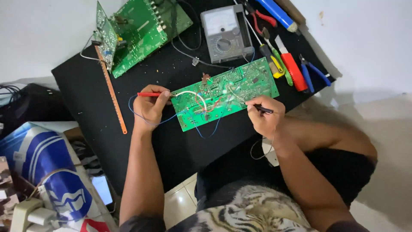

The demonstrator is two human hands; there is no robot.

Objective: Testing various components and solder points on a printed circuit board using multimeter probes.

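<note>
A green circuit board (240,83) lies flat on a black mat (171,141), with white, red and blue wires over its left half. My left hand (149,107) grips a red test probe (148,94), its tip touching the board's left edge. My right hand (266,115) holds a black test probe (262,109) whose thin metal tip rests on the middle of the board. A grey analogue multimeter (226,33) sits behind the board, its leads trailing toward my hands.
A second green circuit board (143,30) stands propped at the back left. An orange hacksaw blade (110,88) lies on the mat's left. Screwdrivers, a red knife (293,68) and blue pliers (313,71) lie at right. A blue-and-white box (47,172) is at lower left.
</note>
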